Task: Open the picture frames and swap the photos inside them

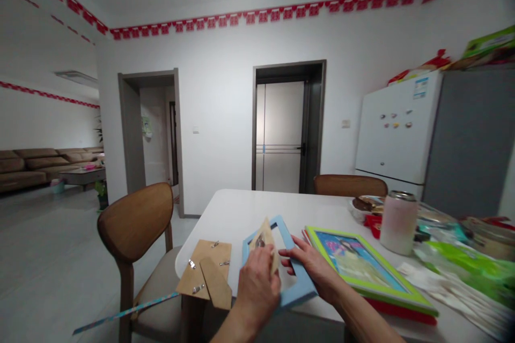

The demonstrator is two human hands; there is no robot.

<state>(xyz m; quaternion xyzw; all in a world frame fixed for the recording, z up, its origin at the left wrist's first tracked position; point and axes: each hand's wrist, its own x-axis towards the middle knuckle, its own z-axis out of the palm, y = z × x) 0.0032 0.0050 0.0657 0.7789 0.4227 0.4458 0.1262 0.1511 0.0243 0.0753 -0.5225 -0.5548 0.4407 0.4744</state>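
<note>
A light blue picture frame (300, 281) is held tilted over the table's near edge. My right hand (311, 265) grips its right side, thumb across the opening. My left hand (259, 278) pinches a tan, card-like piece (264, 230) with a dark patch, which stands up within the frame. To the left, a brown backing board (213, 265) with metal clips and a stand leg lies at the table's corner. Right of my hands, a green picture frame (362, 262) with a picture in it rests on a red one (398, 308).
On the right of the white table (237, 201) stand a pink bottle (398, 222), a green plastic bag (466, 265) and white tissues (442, 289). A patterned strip (129, 311) sticks out past the left edge. Wooden chairs (137, 220) stand at the left and far side.
</note>
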